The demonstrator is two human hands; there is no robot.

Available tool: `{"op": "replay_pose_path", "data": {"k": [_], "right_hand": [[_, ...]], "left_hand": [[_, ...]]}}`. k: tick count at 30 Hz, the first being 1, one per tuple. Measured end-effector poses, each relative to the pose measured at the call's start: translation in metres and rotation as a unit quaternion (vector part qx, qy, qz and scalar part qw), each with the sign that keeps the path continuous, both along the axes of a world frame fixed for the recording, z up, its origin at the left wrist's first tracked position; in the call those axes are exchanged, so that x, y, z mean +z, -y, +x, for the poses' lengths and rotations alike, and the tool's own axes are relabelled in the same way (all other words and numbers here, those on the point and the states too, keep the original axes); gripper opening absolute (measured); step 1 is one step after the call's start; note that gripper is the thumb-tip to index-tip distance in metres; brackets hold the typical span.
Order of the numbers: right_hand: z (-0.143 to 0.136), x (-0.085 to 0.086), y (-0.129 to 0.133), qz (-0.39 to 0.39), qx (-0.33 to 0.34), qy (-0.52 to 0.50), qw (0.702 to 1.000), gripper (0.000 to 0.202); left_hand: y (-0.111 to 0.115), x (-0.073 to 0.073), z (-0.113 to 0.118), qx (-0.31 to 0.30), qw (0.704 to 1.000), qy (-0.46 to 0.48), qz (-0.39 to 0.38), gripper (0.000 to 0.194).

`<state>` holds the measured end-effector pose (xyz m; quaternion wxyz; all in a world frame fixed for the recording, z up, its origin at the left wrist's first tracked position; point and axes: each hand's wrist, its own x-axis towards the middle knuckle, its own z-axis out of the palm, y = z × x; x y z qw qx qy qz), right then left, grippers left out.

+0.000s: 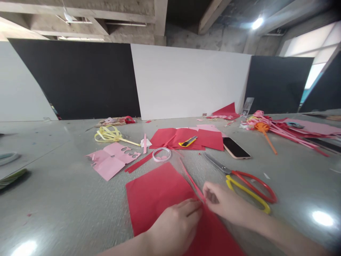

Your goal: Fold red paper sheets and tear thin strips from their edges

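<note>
A large red paper sheet (151,192) lies on the grey floor-like surface in front of me. My left hand (176,224) rests on it with fingers bent together, their tips pressed at its right edge. Beside those fingertips, my right hand (217,199) is closed in a pinch on a narrow red paper strip (190,177). The strip runs along the sheet's upper right edge, its far end standing apart from it. Whether the strip is still joined to the sheet near my fingers, I cannot tell. Scissors (230,171) with one red and one yellow handle lie open right of my right hand.
Beyond the sheet lie a tape roll (161,155), cut pink paper (110,160), a yellow paper-strip flower (109,134), smaller red papers (213,139), a yellow utility knife (188,142) and a phone (236,148). Paper flowers (262,127) sit at right. Black and white panels (191,81) stand behind.
</note>
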<state>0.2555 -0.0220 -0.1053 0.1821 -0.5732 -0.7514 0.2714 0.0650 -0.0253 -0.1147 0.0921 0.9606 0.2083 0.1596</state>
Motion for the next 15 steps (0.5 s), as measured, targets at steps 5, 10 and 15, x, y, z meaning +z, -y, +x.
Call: {"op": "replay_pose_path", "data": {"k": [5, 10, 15], "right_hand": [[0.0002, 0.0031, 0.0021, -0.006, 0.002, -0.008, 1.000, 0.011], [0.0008, 0.0058, 0.0021, -0.022, 0.011, -0.008, 1.000, 0.013], [0.0025, 0.0021, 0.0013, -0.015, 0.012, 0.007, 1.000, 0.017]], "left_hand": [[-0.0003, -0.0011, -0.0003, 0.001, 1.000, 0.001, 0.000, 0.037], [-0.0002, 0.0001, -0.0001, -0.001, 1.000, 0.000, -0.005, 0.034], [-0.0002, -0.0001, 0.0005, -0.001, 1.000, -0.002, 0.000, 0.037]]}}
